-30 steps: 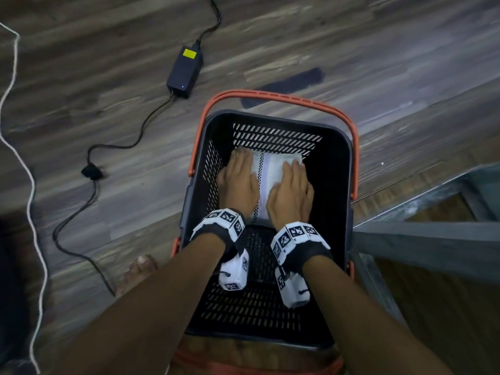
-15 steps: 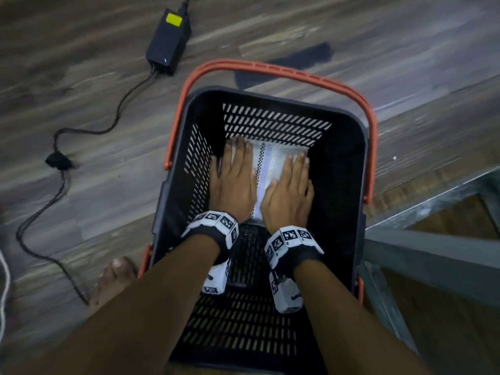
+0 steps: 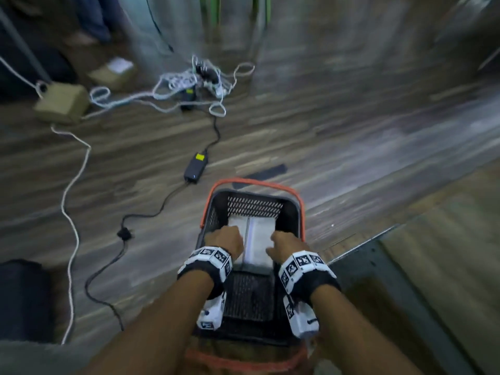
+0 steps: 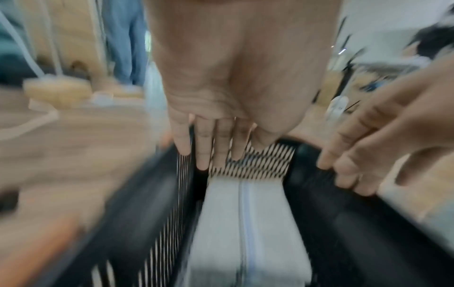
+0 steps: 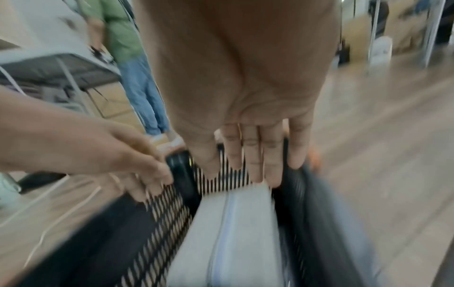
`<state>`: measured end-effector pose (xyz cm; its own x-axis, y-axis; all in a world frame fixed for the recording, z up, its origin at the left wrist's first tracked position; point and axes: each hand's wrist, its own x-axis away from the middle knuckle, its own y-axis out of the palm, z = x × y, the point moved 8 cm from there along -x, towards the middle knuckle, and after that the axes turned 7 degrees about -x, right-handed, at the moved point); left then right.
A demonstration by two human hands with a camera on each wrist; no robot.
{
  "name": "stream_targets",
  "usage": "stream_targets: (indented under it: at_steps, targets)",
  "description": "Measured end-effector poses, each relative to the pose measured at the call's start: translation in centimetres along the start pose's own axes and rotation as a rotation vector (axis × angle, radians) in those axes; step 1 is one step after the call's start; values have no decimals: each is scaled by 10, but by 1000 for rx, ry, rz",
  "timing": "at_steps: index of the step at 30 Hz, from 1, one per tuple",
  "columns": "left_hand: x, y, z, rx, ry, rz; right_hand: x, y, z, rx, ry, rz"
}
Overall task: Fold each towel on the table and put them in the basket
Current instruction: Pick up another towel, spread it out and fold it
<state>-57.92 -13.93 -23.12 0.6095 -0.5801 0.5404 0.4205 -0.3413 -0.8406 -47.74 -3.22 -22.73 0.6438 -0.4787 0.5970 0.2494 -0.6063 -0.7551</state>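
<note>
Both hands have lifted off the folded towel (image 3: 258,243) at the basket's (image 3: 293,212) twelve o'clock end, left hand (image 3: 224,240) and right hand (image 3: 284,246) released, fingers slack, presumably heading back for another.

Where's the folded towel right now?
In the head view the folded towel lies flat on the basket floor against its far wall, below and between the left hand and right hand.
</note>
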Motion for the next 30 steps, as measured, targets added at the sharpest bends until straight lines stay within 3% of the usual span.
stream_targets:
  at_steps: [8,14,19,30]
  targets:
    - [148,-166,34,-75,233,346,172,-159,-12,7,-96,272]
    - [272,-234,91,-139,368,543,312,-225,15,2,-79,468]
    - [344,-250,157,-202,531,646,401,-245,62,-23,-12,614]
    - [443,-228,317,-227,949,647,557,-226,191,-113,250,789]
